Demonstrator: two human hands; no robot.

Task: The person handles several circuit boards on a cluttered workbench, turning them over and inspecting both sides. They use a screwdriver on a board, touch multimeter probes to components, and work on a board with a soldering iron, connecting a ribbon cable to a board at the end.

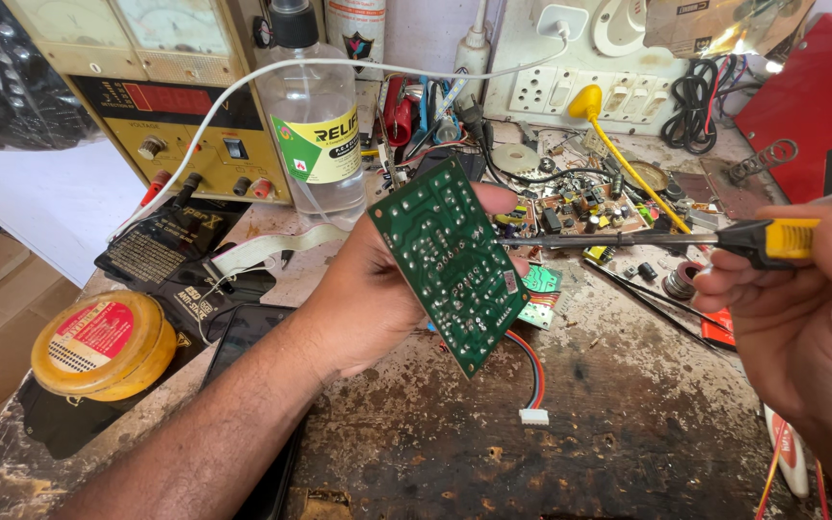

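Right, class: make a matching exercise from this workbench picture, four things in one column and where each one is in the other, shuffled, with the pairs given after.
Things:
1. green circuit board
2. yellow-handled tool
3. round yellow tin
4. clear plastic bottle

Places:
A. standing at the back beside the power supply
B. held up in the left hand
C. resting at the bench's left edge
D. gripped in the right hand, tip at the board

Pairs: 1-B, 2-D, 3-C, 4-A
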